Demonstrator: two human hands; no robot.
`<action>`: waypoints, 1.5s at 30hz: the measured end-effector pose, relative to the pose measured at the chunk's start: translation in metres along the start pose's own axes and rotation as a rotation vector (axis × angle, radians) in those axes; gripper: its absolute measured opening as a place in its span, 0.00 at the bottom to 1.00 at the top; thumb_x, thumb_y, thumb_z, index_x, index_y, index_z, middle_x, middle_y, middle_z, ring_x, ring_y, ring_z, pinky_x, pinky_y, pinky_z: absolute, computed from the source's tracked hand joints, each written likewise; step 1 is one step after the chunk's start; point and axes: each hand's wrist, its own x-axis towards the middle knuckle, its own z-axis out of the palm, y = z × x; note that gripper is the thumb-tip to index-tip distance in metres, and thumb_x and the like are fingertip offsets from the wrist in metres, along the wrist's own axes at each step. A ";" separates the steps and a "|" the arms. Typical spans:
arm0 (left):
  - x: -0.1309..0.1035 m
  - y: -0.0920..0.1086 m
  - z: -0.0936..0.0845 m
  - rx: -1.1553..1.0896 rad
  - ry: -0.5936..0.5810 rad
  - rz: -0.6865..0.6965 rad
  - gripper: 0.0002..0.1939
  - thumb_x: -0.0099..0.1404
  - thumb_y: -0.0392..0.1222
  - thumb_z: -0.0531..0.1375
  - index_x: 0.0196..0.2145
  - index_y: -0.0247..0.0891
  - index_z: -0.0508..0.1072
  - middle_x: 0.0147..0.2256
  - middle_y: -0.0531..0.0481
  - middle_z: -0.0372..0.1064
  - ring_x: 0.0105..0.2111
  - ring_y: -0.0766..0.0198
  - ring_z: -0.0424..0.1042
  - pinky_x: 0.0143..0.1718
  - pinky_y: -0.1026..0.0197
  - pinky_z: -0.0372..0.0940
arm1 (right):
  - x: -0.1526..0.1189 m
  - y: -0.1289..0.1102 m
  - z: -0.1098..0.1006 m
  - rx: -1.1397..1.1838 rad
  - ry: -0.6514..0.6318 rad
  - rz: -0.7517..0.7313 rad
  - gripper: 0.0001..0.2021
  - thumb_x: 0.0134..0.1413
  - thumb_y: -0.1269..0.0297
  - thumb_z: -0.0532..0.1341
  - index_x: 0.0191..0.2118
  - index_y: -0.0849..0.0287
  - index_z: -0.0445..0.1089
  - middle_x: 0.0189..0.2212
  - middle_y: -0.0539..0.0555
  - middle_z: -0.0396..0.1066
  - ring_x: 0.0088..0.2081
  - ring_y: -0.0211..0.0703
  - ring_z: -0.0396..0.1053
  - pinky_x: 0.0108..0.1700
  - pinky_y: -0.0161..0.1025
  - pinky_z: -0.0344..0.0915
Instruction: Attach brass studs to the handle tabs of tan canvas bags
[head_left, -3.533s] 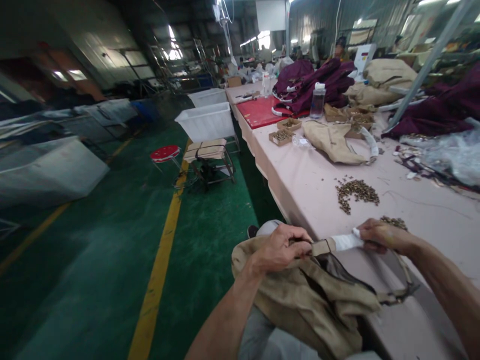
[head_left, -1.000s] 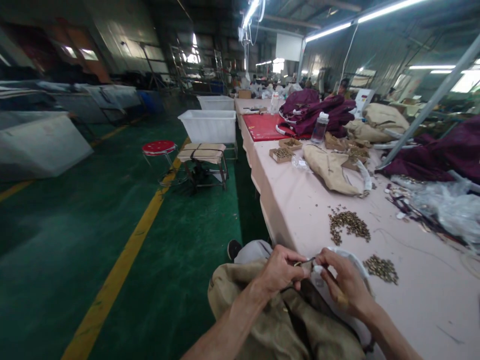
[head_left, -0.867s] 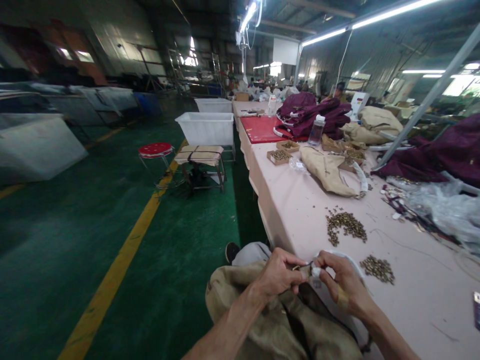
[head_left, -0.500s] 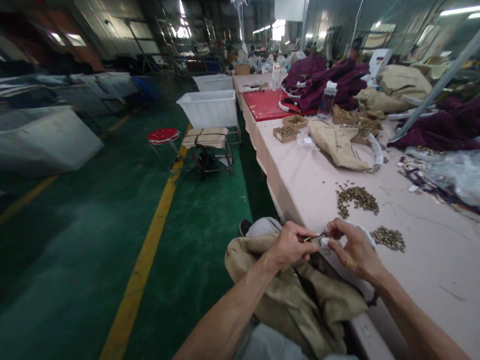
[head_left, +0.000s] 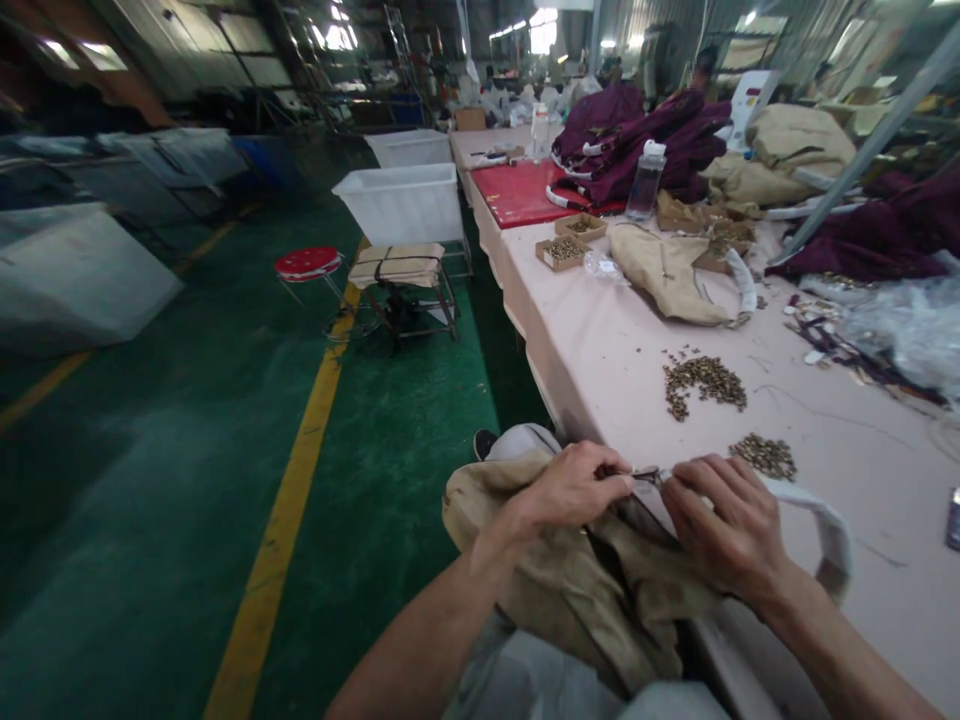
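A beige cloth bag (head_left: 600, 590) lies over my lap against the table edge. My left hand (head_left: 581, 485) is closed, pinching a small dark strap end with a metal ring (head_left: 646, 476). On the other side of the ring, my right hand (head_left: 724, 515) is closed round the end of a white-wrapped strap (head_left: 829, 540), which loops out to the right over the table. Two piles of small brass-coloured metal pieces, one larger (head_left: 705, 385) and one smaller (head_left: 763, 456), lie just beyond my hands.
The pink-covered table (head_left: 585, 340) carries another beige bag (head_left: 664, 275), small boxes of metal pieces (head_left: 562, 252), a clear bottle (head_left: 645, 180), purple bags (head_left: 645, 140) and a red board (head_left: 517, 195). On the floor stand a red stool (head_left: 307, 263) and white bins (head_left: 405, 205).
My right hand has turned and closed its fingers round the white-wrapped strap, whose loop now shows further right. My left hand stays at the strap end. The view has shifted slightly.
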 end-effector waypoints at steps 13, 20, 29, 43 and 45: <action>0.005 -0.006 0.012 -0.610 -0.191 -0.221 0.18 0.54 0.51 0.69 0.33 0.31 0.77 0.25 0.52 0.66 0.26 0.67 0.61 0.29 0.63 0.54 | -0.039 -0.031 0.000 0.218 0.106 0.168 0.19 0.52 0.81 0.67 0.49 0.58 0.76 0.41 0.61 0.78 0.41 0.53 0.72 0.39 0.50 0.70; -0.002 -0.014 0.038 -0.151 0.043 -0.211 0.16 0.60 0.49 0.62 0.40 0.35 0.77 0.33 0.51 0.68 0.36 0.60 0.65 0.36 0.61 0.59 | -0.057 0.071 -0.042 0.385 -0.092 0.925 0.11 0.57 0.56 0.64 0.40 0.55 0.80 0.38 0.56 0.81 0.39 0.49 0.77 0.40 0.43 0.73; -0.004 -0.013 0.025 -0.146 -0.138 -0.102 0.16 0.63 0.48 0.60 0.44 0.35 0.76 0.37 0.50 0.70 0.38 0.60 0.66 0.39 0.61 0.61 | -0.109 0.152 -0.026 0.068 -0.258 1.109 0.16 0.50 0.56 0.60 0.33 0.62 0.80 0.29 0.60 0.80 0.28 0.50 0.73 0.32 0.42 0.65; 0.002 0.004 0.016 0.042 -0.031 0.014 0.08 0.59 0.42 0.62 0.33 0.35 0.78 0.27 0.53 0.68 0.30 0.63 0.65 0.32 0.63 0.56 | -0.123 0.172 -0.040 0.086 -0.612 0.893 0.12 0.50 0.57 0.58 0.31 0.58 0.75 0.27 0.59 0.77 0.27 0.48 0.70 0.31 0.42 0.61; 0.006 0.008 0.021 0.042 -0.005 0.000 0.09 0.58 0.41 0.62 0.33 0.34 0.79 0.26 0.52 0.69 0.29 0.64 0.66 0.30 0.63 0.56 | -0.130 0.172 -0.038 0.059 -0.622 0.892 0.12 0.52 0.57 0.57 0.31 0.57 0.74 0.27 0.60 0.77 0.29 0.51 0.72 0.33 0.43 0.62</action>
